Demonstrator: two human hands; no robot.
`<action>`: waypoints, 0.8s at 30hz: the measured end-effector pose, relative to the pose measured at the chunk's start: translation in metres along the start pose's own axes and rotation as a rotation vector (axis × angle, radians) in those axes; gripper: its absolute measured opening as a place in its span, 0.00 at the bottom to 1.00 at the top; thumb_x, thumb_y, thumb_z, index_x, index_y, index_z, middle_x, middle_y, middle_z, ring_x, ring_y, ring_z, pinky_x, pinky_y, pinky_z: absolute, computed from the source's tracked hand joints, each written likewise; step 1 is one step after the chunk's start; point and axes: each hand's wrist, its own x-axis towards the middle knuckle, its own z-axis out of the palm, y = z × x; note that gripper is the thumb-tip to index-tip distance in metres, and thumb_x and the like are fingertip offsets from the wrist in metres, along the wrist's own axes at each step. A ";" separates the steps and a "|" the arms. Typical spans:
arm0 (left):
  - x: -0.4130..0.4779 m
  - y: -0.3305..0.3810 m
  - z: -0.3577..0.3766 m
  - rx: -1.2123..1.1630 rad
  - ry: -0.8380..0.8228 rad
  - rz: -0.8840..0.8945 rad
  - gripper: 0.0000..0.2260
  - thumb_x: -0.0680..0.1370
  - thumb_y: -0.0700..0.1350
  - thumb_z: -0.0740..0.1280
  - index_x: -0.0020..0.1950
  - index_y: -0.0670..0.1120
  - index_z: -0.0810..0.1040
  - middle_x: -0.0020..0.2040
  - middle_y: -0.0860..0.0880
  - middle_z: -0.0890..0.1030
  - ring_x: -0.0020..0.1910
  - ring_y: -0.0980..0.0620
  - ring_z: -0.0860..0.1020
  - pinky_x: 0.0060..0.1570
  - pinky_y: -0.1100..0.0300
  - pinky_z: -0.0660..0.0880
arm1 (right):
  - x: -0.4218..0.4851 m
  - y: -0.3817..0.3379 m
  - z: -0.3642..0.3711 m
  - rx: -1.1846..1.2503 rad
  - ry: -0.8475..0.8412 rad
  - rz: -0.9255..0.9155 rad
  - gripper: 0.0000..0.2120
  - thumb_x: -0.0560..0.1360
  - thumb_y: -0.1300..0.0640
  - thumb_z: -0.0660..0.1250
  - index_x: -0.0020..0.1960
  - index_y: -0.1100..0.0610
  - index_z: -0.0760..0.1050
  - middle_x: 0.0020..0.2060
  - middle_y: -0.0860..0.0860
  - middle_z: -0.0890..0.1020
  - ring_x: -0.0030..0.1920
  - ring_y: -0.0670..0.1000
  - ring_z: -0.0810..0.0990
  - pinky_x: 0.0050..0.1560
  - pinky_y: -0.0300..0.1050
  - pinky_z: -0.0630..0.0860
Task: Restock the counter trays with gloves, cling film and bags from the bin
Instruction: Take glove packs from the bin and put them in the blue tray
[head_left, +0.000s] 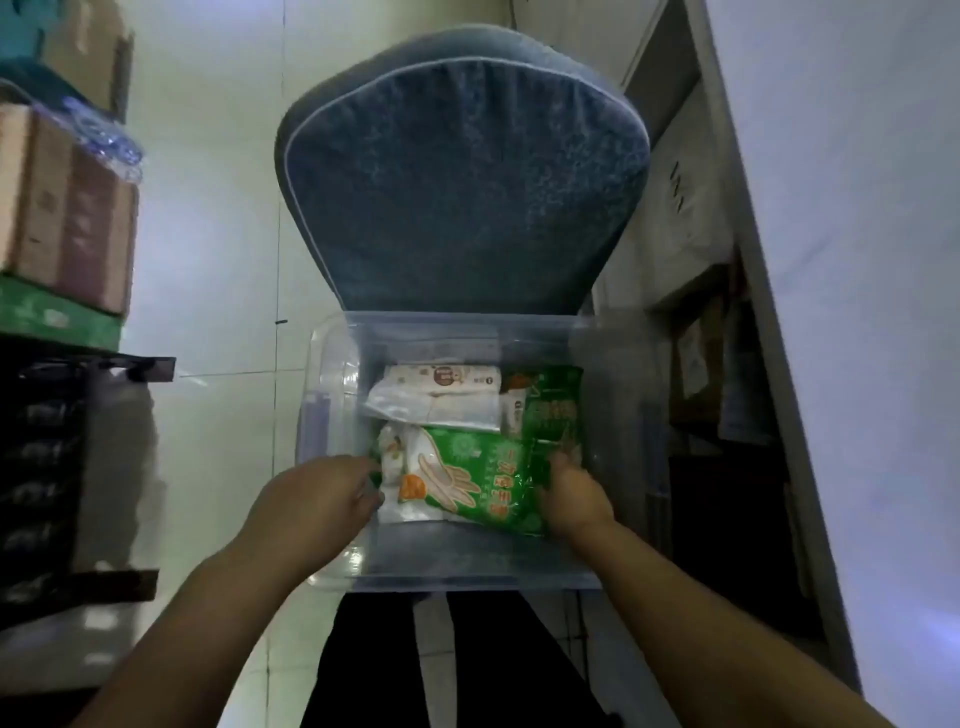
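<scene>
**Both hands on the glove pack inside the bin**

Head view looks straight down into a clear plastic bin (332, 415) that sits on the seat of a blue upholstered chair (462, 171); no bench or counter trays show in this view. Inside the bin, against its near wall, lies a green-and-white glove pack (467, 478) printed with a picture of gloves. Its long axis runs left to right across the bin, tilted so the right end sits a little nearer the person.

The left hand (317, 499) reaches in over the bin's near-left corner, fingers curled against the pack's left end. The right hand (574, 493) closes on the pack's right end, fingers folded over the green edge. How firmly either hand pinches the plastic I cannot tell, but both touch it, 1 at each end, well apart from each other with the pack between them.

Behind the pack, toward the bin's far wall, lie a white packet (441, 400) and a second green packet (553, 410) standing along the right side; which of these is cling film or bags is not readable.

Because the hands bracket the long axis evenly, neither is nearer; my guess is that the coming move is a straight 2-handed lift clear of the near wall.
</scene>
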 end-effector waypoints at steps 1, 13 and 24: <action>0.006 -0.002 0.006 -0.018 -0.002 -0.015 0.11 0.77 0.52 0.62 0.56 0.50 0.78 0.50 0.50 0.82 0.48 0.50 0.79 0.44 0.56 0.76 | 0.012 0.003 0.005 0.098 0.029 0.036 0.19 0.75 0.62 0.63 0.65 0.62 0.65 0.58 0.63 0.77 0.57 0.63 0.77 0.53 0.50 0.74; 0.040 -0.001 0.036 -0.131 0.070 0.037 0.11 0.76 0.52 0.63 0.56 0.53 0.78 0.50 0.51 0.83 0.48 0.50 0.79 0.40 0.58 0.73 | 0.042 -0.005 0.051 0.883 0.004 0.318 0.19 0.69 0.67 0.73 0.58 0.67 0.74 0.54 0.62 0.81 0.54 0.59 0.80 0.55 0.51 0.77; 0.041 0.000 0.024 -0.146 0.047 0.096 0.14 0.76 0.51 0.64 0.61 0.54 0.75 0.54 0.51 0.81 0.51 0.50 0.78 0.42 0.57 0.74 | -0.015 -0.050 0.017 0.775 0.105 -0.026 0.12 0.75 0.66 0.62 0.41 0.50 0.72 0.39 0.48 0.79 0.45 0.50 0.78 0.43 0.39 0.73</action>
